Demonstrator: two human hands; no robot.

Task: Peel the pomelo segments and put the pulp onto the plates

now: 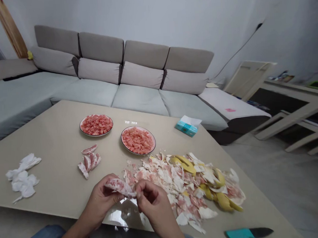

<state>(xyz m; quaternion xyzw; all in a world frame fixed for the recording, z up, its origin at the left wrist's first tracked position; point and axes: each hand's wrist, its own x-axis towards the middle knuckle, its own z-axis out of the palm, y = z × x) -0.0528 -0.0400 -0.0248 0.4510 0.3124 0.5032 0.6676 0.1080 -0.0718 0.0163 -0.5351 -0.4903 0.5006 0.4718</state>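
My left hand (103,196) is closed around a pomelo segment (119,186), pink with white membrane over it. At the segment's right end, the fingers of my right hand (153,200) pinch its pale skin. Several more pomelo segments (89,163) lie on the table beyond my left hand. Farther back stand two plates of peeled pink pulp, a left plate (83,133) and a right plate (125,146). A wide heap of white and pink peelings (172,180) spreads beside my right hand, with thick yellow rind (223,202) on its right side.
A knife (247,233) with a teal handle lies at the table's near right edge. Crumpled white tissues (23,177) lie on the left, and a blue tissue box (187,127) sits at the back right. Behind the table (53,142) runs a grey sofa (137,95).
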